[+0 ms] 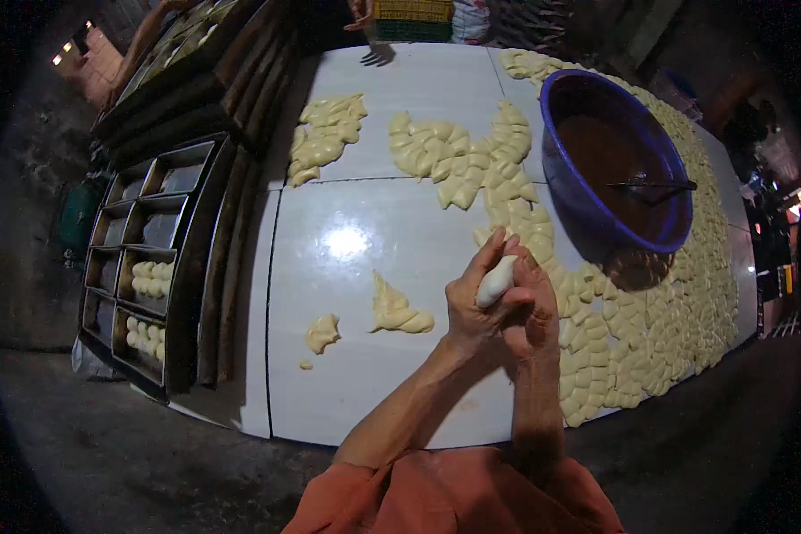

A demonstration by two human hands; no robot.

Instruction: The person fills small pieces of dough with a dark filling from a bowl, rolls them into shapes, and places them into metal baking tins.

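A smooth, whitish piece of dough [496,282] is held between my two hands, above the right half of the table. My left hand [468,301] closes around it from the left. My right hand [538,307] wraps it from the right, its fingers partly hiding the dough. Directly beyond my hands lie flattened pale dough pieces [458,156], overlapping in a strip. Left of my wrists sit a pointed dough scrap [400,313] and a smaller one [323,333]. A purple basin [552,156] of brown filling [610,156] stands to the right, a dark-handled utensil [654,185] resting in it.
Many flat dough pieces [632,347] cover the white table's [356,392] right side. Divided metal pans [180,267] stand at the left, two compartments holding rounded dough [145,338]. Stacked trays [187,71] rise behind them. Another person's hand [359,15] shows at the far edge.
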